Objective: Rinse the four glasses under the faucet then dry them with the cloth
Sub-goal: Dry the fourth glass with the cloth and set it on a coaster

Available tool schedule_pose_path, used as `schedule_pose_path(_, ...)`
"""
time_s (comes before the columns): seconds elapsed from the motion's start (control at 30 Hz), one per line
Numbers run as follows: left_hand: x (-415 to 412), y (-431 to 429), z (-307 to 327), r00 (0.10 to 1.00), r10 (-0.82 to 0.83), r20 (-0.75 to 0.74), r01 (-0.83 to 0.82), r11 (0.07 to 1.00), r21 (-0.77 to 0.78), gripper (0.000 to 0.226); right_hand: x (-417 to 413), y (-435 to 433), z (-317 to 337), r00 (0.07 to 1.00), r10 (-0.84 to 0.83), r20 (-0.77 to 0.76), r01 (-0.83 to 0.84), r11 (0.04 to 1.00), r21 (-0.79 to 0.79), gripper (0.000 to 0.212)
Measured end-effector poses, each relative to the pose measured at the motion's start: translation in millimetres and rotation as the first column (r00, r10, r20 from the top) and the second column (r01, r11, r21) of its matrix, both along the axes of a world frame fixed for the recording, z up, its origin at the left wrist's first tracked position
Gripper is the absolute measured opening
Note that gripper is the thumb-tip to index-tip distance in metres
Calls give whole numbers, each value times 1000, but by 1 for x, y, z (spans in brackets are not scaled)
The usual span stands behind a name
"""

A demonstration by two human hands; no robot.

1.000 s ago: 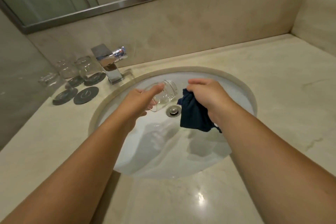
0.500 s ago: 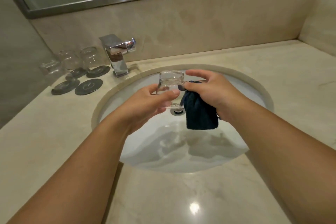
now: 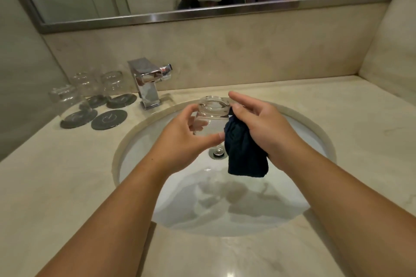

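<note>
Clear glass (image 3: 211, 111) held base-up over sink (image 3: 324, 139), above the drain. L hand (image 3: 182, 139) curls round its lower wall, thumb in front. Dark blue cloth (image 3: 245, 155) hangs bunched just R of the glass, touching it. R hand (image 3: 258, 123) pinches cloth top, index finger straight by glass base. Farther back, L: 3 glasses (image 3: 86, 84) on dark coasters by faucet (image 3: 148, 83).
</note>
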State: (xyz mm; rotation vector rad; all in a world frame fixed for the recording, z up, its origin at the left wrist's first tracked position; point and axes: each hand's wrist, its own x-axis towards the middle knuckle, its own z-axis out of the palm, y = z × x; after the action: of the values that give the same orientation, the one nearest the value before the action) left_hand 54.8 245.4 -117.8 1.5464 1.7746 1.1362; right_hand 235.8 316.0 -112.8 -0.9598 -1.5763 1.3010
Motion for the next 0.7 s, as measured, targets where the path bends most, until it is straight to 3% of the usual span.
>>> schedule_pose_path(0.23,5,-3,7,989,8,-146,5,996,89,64,-2,-7,7,1000,-19,4,18,987,157,40)
schedule_pose_path(0.5,-3,-1,1,972,29,-232,10,986,166,77,0,-15,11,990,105,90,-124,960,251,41)
schedule_pose_path(0.7,-5,1,-1,983,34,-183,-2,985,174,48,-5,-29,17,976,218,19,-216,945,245,38)
